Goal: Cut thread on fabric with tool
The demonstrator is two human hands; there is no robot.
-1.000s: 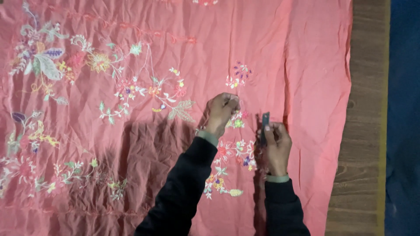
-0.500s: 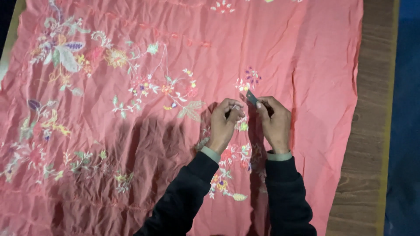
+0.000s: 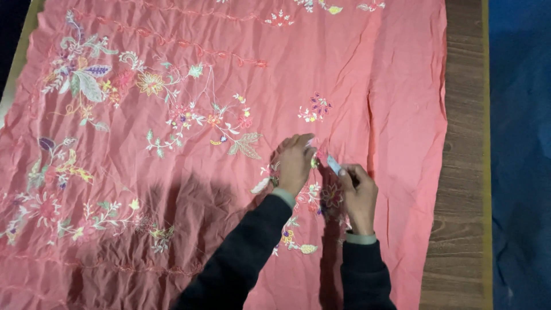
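Pink embroidered cloth (image 3: 189, 189) lay spread over wooden desk (image 3: 459, 172), filling most of frame. Left hand (image 3: 295, 163) at center, fingers curled, pinched cloth at floral motif. Right hand (image 3: 359, 195) just right of it, grip closed on small pale blue tool (image 3: 333, 165), tip near left fingertips.

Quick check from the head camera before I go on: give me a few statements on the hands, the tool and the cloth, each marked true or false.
1. The pink embroidered cloth lies spread on a wooden table. True.
2. The right hand holds a small snipping tool. True.
3. The left hand is lifted clear of the cloth. False: its fingers pinch the fabric beside the tool's tip.
4. The cloth is plain. False: flower embroidery covers much of it.
5. The hands work at the cloth's top left corner. False: they are at the lower right.
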